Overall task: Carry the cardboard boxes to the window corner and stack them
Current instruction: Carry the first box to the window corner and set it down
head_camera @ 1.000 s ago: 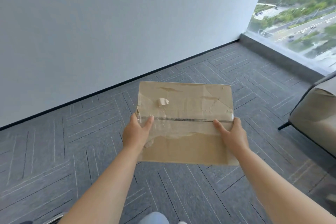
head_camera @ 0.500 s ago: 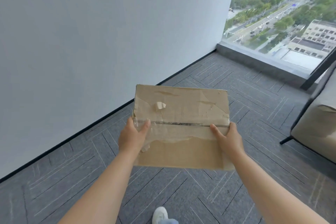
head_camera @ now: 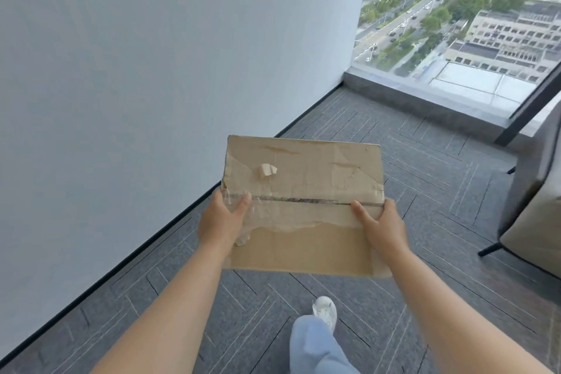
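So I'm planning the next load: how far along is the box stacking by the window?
Done: nothing stacked; the carpet at the window corner shows no boxes. In hand: one cardboard box, gripped at its sides by left hand and right hand, short of the corner. Left: reach it, set it down, fetch any others.

box (head_camera: 303, 167): 1 | left hand (head_camera: 220, 222) + right hand (head_camera: 384, 228): 2 | chair (head_camera: 540, 191): 1 | shoe (head_camera: 324, 310): 1
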Available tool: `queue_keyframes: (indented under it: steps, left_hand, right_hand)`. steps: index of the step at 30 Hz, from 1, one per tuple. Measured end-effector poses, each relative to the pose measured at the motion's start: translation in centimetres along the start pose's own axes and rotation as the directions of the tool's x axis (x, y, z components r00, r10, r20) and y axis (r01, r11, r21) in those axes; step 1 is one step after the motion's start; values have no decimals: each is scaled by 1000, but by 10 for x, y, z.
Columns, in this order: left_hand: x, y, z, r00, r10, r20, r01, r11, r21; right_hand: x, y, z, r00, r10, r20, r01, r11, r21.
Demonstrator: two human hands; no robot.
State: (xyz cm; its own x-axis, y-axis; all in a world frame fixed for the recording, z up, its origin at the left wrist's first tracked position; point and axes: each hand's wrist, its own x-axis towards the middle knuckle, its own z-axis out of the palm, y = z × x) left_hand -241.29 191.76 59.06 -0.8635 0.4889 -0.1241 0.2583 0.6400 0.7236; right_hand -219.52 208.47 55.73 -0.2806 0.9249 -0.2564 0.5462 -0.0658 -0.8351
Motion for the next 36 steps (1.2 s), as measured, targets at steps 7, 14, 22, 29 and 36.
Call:
queue_keyframes:
  steps: [7, 14, 22, 29, 36]
  left_hand:
    - [128, 78, 55, 1000, 29, 12, -28, 999, -24]
    - [233, 132, 96, 999, 33, -7, -33, 998, -50]
    - [383, 177, 149, 995, 72, 74, -67, 996, -62]
    - [550, 246, 171, 963, 200, 180, -193, 980, -54]
    - [665, 307, 202, 931, 273, 241, -268, 962, -53]
  right_hand:
    - [144, -47, -3, 1000, 20, -16, -19, 999, 40]
    - [264, -100, -6, 1000, 16, -22, -16, 1000, -2]
    - [397, -139, 22, 992, 80, -94, -86, 995, -54]
    - [513, -201, 56, 968, 135, -212, -131, 991, 33]
    - [609, -242, 67, 942, 179, -284, -167, 984, 66]
